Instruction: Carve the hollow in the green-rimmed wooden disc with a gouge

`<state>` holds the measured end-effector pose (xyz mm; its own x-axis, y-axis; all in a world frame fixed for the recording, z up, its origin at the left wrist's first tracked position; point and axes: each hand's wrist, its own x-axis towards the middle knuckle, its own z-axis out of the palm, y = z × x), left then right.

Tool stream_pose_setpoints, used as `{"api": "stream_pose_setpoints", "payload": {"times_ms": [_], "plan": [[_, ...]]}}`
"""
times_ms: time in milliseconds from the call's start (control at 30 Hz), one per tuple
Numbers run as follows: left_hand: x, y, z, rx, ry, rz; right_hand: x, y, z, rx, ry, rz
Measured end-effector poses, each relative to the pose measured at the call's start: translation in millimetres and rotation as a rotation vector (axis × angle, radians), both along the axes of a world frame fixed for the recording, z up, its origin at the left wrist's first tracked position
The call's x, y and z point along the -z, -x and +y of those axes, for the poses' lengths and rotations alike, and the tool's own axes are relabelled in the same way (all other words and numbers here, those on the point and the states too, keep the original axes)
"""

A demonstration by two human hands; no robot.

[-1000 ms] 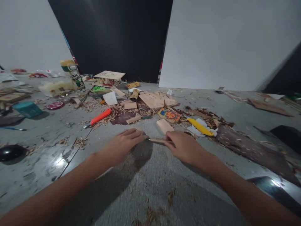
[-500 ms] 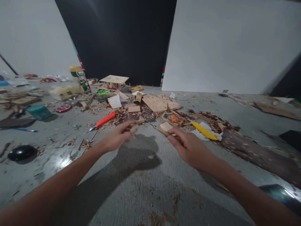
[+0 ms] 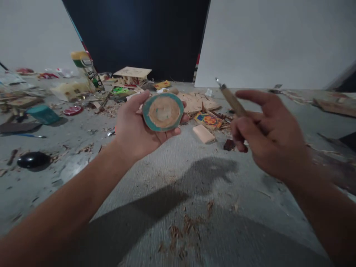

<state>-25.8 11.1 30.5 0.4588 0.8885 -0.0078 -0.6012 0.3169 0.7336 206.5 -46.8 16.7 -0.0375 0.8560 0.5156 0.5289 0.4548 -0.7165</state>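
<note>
My left hand (image 3: pixel 136 128) is raised above the floor and holds a round wooden disc (image 3: pixel 163 111) with a teal rim, its bare wood face turned toward me. My right hand (image 3: pixel 268 135) is lifted to the right of it, blurred by motion, fingers curled round a wooden-handled carving tool (image 3: pixel 231 99) whose small metal tip points up and to the left. A gap separates the tool from the disc.
Wood shavings, small wooden blocks (image 3: pixel 204 134), a painted tile (image 3: pixel 209 120), plywood pieces (image 3: pixel 194 102) and a green-labelled can (image 3: pixel 87 72) litter the grey floor ahead. A teal box (image 3: pixel 43 114) and a black object (image 3: pixel 33 160) lie left. White boards and a dark panel stand behind.
Both hands rose from the floor. The left hand picked up the round disc and turned it face up; the right hand lifted the carving tool up and to the right.
</note>
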Motion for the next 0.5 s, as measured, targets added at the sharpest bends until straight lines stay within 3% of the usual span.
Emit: {"api": "stream_pose_setpoints", "payload": {"times_ms": [200,333,500], "plan": [[-3.9,10,-8,-0.039,-0.012,-0.026,-8.2,4,-8,0.197,-0.082,-0.04],[-7.2,12,-11,-0.029,-0.003,-0.047,-9.8,6,-11,0.098,-0.09,0.009],[-7.6,10,-11,-0.119,0.039,-0.019,-10.0,5,-10,-0.003,-0.059,0.095]]}}
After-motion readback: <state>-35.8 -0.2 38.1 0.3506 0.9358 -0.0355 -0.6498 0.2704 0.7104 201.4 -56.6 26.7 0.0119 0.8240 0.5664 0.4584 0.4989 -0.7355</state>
